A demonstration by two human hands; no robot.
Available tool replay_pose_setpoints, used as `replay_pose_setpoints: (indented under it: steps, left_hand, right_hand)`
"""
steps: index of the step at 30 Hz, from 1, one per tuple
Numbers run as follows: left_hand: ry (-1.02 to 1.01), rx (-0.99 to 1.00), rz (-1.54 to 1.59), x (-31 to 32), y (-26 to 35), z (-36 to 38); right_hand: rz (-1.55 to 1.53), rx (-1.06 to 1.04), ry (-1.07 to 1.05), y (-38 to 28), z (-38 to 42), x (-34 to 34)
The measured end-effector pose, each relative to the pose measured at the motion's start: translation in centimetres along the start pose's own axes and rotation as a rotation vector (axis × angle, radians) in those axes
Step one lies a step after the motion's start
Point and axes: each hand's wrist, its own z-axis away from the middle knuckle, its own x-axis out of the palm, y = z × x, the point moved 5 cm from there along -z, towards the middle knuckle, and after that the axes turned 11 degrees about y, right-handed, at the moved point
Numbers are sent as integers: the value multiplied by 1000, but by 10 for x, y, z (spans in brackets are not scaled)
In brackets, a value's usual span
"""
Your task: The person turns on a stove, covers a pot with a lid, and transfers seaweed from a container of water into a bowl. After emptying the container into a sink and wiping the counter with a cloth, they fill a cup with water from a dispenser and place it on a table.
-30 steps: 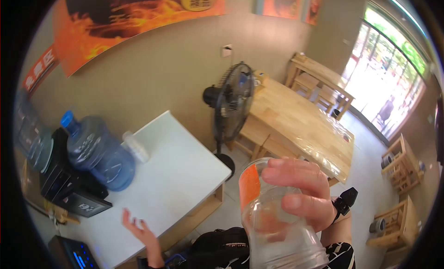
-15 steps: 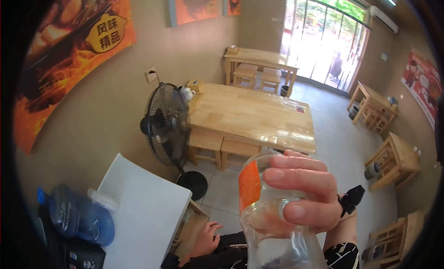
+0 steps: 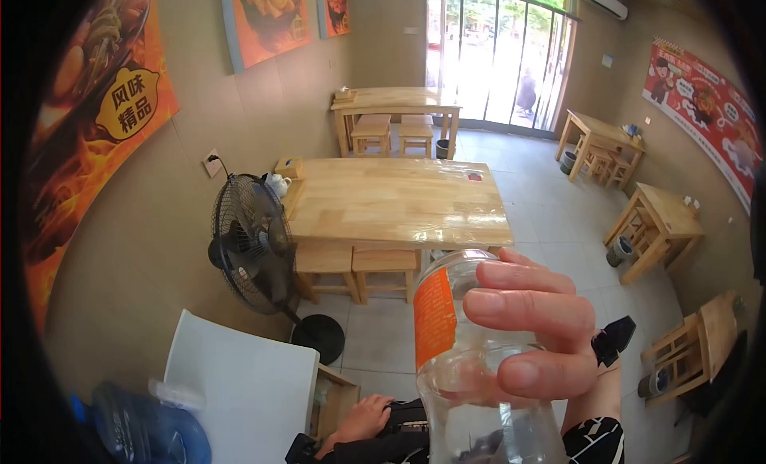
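Close in front of me, a clear plastic bottle (image 3: 467, 420) with an orange label is held up, its round end pointing away. My right hand (image 3: 542, 328) is closed around the bottle's right side, fingers wrapped over it; a black band is on the wrist. Lower down, my left hand (image 3: 365, 420) lies flat on black fabric, fingers outstretched, with nothing visible in it. It is nearest to the white tabletop (image 3: 243, 384) and an open wooden compartment (image 3: 335, 404) beneath that top's edge. The bottle's near end is cut off by the frame.
A blue water jug (image 3: 148, 428) is beside the white top at lower left. Behind it stands a black floor fan (image 3: 251, 240). Ahead is a long wooden table (image 3: 383, 197) with stools. Smaller wooden tables (image 3: 662, 213) line the right wall, and glass doors (image 3: 495, 65) are at the back.
My view has turned right and tilted up a little, so the room sits further left. The bottle stays in my right hand. My left hand's fingers have settled onto the black fabric.
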Motion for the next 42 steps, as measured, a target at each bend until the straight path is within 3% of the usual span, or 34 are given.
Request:
replay_pose_setpoints:
  steps: [15,42]
  left_hand:
    - [-101,10,-22,8,-22,4]
    - [-118,34,22,10,-48,7]
  right_hand:
    - [90,-46,85,-7,-9,2]
    - [135,-136,43,-21,-24,14]
